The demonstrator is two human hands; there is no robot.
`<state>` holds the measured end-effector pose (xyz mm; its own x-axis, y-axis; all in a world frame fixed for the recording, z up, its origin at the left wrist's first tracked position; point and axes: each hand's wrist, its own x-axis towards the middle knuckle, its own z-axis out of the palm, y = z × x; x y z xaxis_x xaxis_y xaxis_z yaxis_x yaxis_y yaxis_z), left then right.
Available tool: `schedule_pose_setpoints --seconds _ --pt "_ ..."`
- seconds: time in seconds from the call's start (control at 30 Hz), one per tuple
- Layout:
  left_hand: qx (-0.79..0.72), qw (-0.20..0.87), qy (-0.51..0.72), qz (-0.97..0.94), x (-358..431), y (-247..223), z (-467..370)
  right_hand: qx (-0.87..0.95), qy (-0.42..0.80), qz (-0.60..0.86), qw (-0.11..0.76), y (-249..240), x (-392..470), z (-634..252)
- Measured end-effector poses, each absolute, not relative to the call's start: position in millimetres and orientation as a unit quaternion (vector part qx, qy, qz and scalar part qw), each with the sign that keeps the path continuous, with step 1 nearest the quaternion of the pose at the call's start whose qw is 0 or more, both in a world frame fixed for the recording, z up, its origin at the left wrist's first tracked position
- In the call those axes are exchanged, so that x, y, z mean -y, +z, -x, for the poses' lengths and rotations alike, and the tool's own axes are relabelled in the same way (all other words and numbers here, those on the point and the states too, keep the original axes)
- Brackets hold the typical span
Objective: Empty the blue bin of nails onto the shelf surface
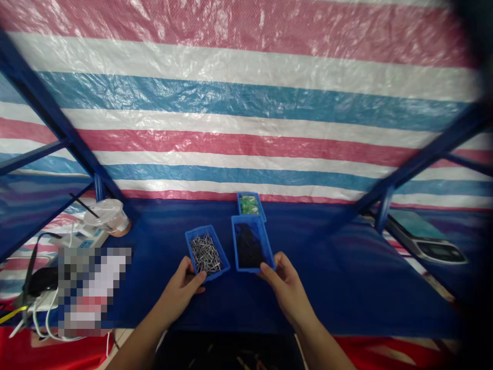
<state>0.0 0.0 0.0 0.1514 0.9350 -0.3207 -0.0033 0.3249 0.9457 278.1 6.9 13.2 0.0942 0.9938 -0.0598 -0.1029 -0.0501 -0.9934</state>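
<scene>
Head view shows both grips occupied above the bench point(327, 272): the left grip point(184, 281) holds the pin tray point(221, 273), loaded with metal pins point(206, 252), by its near-left corner; the right grip point(285, 280) holds the dark-filled tray point(234, 244) by its near-right corner. Whether either tray is raised cannot be told. Governing relation: each tray lies forward and inward of its own grip, long axis pointing away with the far end leaning left, a narrow gap between the two. Beyond the dark-filled tray, nearer the right grip, lies the rear tray point(261, 207); contact there is unclear, and forward clearance is limited. Lateral room is widest right of the right grip, toward the scale point(439, 249). Left-forward of the left grip, a cup point(115, 218) bounds travel. The bench's near edge runs bodyward of both grips.
</scene>
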Motion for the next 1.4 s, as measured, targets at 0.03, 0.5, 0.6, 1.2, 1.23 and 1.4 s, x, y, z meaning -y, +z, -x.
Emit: schedule_pose_setpoints --seconds 0.03,0.5,0.6,1.2,1.23,1.4 --pt "-0.524 0.621 0.372 -0.449 2.6 -1.3 -1.5 0.452 0.507 0.506 0.532 17.0 -9.9 -273.0" --pt "-0.485 0.612 0.351 -0.517 7.1 0.5 -6.0 0.659 0.365 0.457 0.473 37.9 -33.8 -231.4" --pt "-0.483 0.600 0.349 -0.534 5.2 -4.9 -5.3 0.689 0.326 0.464 0.451 41.3 -34.8 -230.5" --pt "-0.482 0.633 0.332 -0.506 -1.9 4.3 -7.0 0.790 0.234 0.393 0.409 30.0 -33.7 -233.2" --pt "-0.484 0.633 0.332 -0.505 -2.0 4.7 -7.1 0.788 0.233 0.395 0.411 29.9 -34.9 -233.9" --pt "-0.480 0.628 0.339 -0.510 -1.5 3.8 -6.8 0.784 0.208 0.392 0.433 22.8 -37.0 -238.3"
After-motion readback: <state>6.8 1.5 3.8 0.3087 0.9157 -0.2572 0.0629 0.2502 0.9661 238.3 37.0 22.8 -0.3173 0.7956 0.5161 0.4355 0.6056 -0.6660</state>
